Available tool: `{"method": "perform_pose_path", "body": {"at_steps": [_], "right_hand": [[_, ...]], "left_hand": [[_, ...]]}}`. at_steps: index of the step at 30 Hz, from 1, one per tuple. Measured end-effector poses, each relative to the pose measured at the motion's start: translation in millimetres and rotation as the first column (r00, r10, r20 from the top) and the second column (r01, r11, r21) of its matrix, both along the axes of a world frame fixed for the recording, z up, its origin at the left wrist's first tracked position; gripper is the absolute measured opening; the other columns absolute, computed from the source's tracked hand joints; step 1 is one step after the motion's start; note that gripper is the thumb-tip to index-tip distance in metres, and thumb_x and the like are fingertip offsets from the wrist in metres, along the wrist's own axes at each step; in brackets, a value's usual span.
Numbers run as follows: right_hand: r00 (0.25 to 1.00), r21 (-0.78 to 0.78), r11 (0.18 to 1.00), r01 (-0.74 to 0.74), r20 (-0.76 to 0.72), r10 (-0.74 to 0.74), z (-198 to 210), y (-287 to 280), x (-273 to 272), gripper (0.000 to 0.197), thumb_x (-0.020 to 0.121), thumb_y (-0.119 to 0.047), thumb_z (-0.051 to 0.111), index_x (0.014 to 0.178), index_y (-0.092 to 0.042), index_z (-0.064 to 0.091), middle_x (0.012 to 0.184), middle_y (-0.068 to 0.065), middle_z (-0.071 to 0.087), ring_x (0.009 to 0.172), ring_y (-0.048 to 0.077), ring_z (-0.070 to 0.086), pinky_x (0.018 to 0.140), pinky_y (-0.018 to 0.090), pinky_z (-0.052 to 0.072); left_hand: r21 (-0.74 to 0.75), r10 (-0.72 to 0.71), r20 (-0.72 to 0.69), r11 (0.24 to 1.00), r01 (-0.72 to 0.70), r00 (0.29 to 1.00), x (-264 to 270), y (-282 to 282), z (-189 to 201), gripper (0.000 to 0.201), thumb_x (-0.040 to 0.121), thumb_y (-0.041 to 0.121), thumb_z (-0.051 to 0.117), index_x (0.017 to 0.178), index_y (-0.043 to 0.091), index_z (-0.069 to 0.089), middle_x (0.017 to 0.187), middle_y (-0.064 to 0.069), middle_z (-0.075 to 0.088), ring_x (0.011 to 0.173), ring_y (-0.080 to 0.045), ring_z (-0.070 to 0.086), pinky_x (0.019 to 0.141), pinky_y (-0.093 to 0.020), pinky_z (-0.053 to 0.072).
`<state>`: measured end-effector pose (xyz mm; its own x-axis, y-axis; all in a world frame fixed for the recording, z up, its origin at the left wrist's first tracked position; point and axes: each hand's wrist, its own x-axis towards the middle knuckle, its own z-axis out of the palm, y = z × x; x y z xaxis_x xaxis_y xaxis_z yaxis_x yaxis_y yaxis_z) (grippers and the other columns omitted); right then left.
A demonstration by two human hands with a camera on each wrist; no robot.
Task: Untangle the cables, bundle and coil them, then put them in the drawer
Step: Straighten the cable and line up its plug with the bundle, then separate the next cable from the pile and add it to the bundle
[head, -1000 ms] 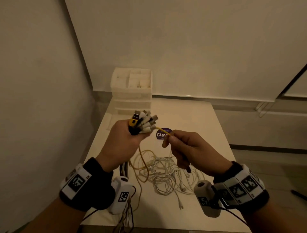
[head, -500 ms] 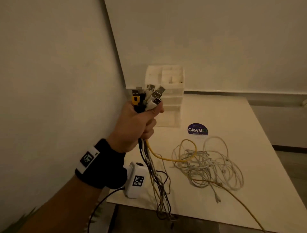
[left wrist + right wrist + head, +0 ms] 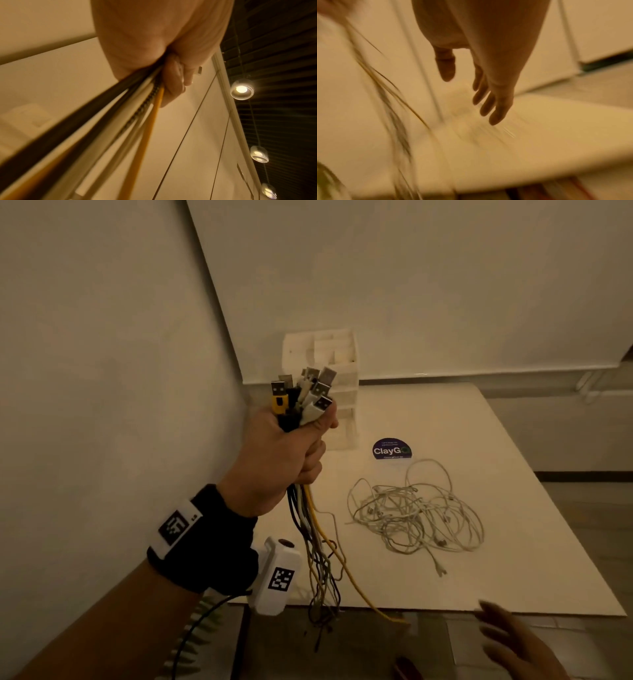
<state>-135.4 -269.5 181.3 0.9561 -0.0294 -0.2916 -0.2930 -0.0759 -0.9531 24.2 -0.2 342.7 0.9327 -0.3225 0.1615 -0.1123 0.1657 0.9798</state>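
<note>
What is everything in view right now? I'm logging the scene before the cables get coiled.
Bundle: one, black, white and yellow cables, plug ends up, gripped in the left hand, tails hanging past the table's near edge.
Tangle: one heap, white cables, on the table, right of the bundle.
Drawer unit: one, white, at the table's back, behind the bundle.
Sticker: one, dark round, between the drawer unit and the tangle.
Table: one, white, against the wall.
Left hand: raised, holds the bundle.
Right hand: fingers spread, empty, blurred, at the table's near edge.
</note>
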Motion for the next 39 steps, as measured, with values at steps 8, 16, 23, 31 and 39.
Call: {"method": "perform_pose_path", "body": {"at_steps": [8,16,23,31,39], "right_hand": [[0.813,-0.336,0.882,-0.331,0.373,0.448,62.5,151.9,83.9,0.030,0.083,-0.030,0.071,0.110,-0.028,0.059,0.097,-0.020,0.061,0.088,-0.008,0.056,0.079,0.014,0.043],[0.940,-0.232,0.942,-0.243,0.182,0.287,-27.2,149.8,57.4,0.051,0.080,-0.047,0.068,0.059,-0.004,0.051,0.059,0.022,0.058,0.051,0.024,0.054,0.055,0.030,0.044],[0.941,-0.151,0.933,-0.328,-0.140,0.308,-81.4,134.3,61.8,0.039,0.069,-0.054,0.075,0.053,-0.019,0.065,0.065,0.013,0.069,0.063,0.021,0.064,0.071,0.040,0.056],[0.848,-0.375,0.766,-0.523,-0.320,0.423,-134.6,112.3,40.4,0.044,0.091,-0.056,0.048,0.056,-0.030,0.043,0.057,-0.008,0.042,0.052,0.001,0.040,0.058,0.027,0.037],[0.692,-0.380,0.579,-0.721,-0.414,0.591,-122.0,53.2,56.0,0.058,0.080,-0.034,0.073,0.132,-0.028,0.048,0.122,-0.005,0.059,0.118,0.015,0.053,0.103,0.032,0.042]], "left_hand": [[-0.019,-0.064,0.012,0.998,0.065,0.998,-36.3,-20.6,-3.4,0.029,0.083,0.033,0.061,0.075,0.006,0.053,0.043,0.005,0.028,0.033,-0.009,0.022,0.038,-0.017,0.023],[-0.141,-0.014,-0.021,0.990,0.010,1.000,-46.5,1.9,-5.6,0.029,0.079,0.037,0.063,0.076,0.009,0.057,0.046,0.001,0.024,0.033,-0.008,0.021,0.039,-0.017,0.021],[-0.266,-0.061,0.101,0.960,0.087,0.993,-41.7,-0.2,23.2,0.031,0.085,0.040,0.065,0.079,0.012,0.053,0.046,0.002,0.021,0.034,-0.005,0.019,0.039,-0.014,0.018],[-0.310,-0.064,0.172,0.944,0.116,0.983,-26.3,-7.4,40.6,0.025,0.086,0.043,0.050,0.080,0.019,0.050,0.048,0.005,0.021,0.034,-0.003,0.016,0.037,-0.012,0.016],[-0.278,-0.110,0.072,0.952,0.126,0.991,-23.2,-13.5,15.7,0.026,0.088,0.039,0.051,0.080,0.015,0.054,0.049,0.002,0.019,0.035,-0.003,0.019,0.039,-0.012,0.018]]}}
